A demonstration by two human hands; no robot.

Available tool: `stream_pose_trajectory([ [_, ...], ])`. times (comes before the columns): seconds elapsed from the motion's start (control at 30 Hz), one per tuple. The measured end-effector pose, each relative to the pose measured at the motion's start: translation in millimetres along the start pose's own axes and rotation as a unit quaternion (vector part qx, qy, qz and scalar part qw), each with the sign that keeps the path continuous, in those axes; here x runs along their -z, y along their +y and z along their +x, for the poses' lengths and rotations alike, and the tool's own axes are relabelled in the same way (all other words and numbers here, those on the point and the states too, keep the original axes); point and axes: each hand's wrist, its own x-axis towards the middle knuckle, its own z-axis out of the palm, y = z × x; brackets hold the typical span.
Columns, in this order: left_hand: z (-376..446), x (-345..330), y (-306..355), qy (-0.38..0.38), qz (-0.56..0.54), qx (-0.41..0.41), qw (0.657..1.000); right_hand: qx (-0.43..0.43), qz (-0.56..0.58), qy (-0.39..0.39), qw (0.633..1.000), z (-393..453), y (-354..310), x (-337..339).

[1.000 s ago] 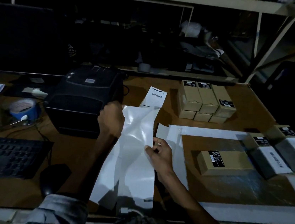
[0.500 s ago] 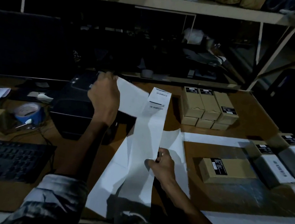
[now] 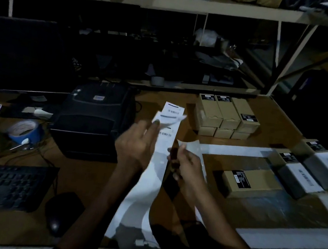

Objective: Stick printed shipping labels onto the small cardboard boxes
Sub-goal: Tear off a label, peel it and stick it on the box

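Dropping from the printer (image 3: 93, 119), left hand (image 3: 136, 143) joins right hand (image 3: 187, 166) gripping label strip (image 3: 162, 145)

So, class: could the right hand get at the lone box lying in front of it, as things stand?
Probably yes, once freed. The right hand is pinching the label strip, so it is occupied, but the lone box lies just to its right on bare table with nothing between them.
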Motion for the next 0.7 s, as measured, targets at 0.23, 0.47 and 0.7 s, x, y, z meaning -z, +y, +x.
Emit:
stream_pose_trajectory([
  [0.23,-66.8,5.2,39.1,-0.052,-0.071,-0.088,0.992,-0.032,0.073,-0.022,0.997,-22.2,-25.3,17.9],
  [0.47,-83.0,5.7,49.7,-0.129,-0.217,-0.036,0.967,-0.051,0.122,0.081,0.988,-38.8,0.0,44.7],
  [0.7,-25.4,6.4,90.9,-0.204,-0.324,0.208,0.9,-0.012,-0.013,0.024,1.0,-51.6,13.7,107.9],
])
